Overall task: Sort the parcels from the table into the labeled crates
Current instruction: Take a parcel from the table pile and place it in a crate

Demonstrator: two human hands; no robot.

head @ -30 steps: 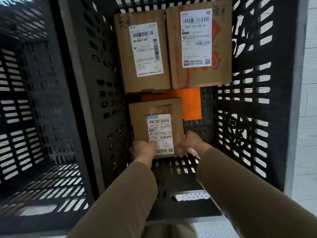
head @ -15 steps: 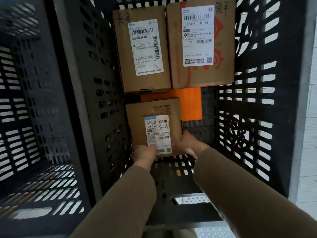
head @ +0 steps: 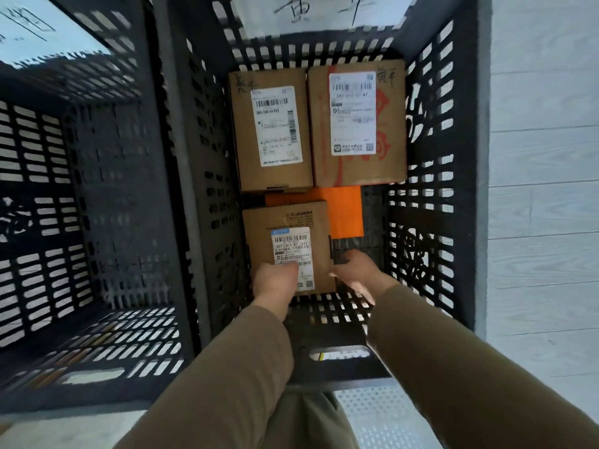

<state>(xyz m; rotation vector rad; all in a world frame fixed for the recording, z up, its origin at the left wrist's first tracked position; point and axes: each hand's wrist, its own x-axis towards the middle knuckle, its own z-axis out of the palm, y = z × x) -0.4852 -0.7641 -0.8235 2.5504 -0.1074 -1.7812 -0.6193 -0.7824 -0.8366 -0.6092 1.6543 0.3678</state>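
Setting the small parcel (head: 288,241) down in the crate (head: 421,222) is the step in hand, as I judge it from the head view. The parcel lies flat on the slotted floor in the near-left part, close against the left wall.

My left hand (head: 274,283) holds its near-left corner, with the thumb laid over the lower edge of the shipping label and the other fingers hidden under the box. My right hand (head: 356,273) sits at the near-right corner with the thumb toward the cardboard. Motion blur keeps me from telling whether those fingers grasp the parcel or have let go.

Next, I think, both hands should let go and lift straight up out of the deep crate, without dragging the parcel along or catching a sleeve on the rim. Then it is back to the table for another parcel.

The parcel is a plain brown carton with square edges, printing near its far edge, and a white barcode label facing up. Its far edge overlaps an orange packet (head: 345,212). Beyond that, a narrow box (head: 272,131) and a wide box (head: 356,124) lie side by side against the far wall. A handwritten paper sign (head: 324,11) hangs on the far rim, and a neighbouring crate (head: 97,189) stands to the left.
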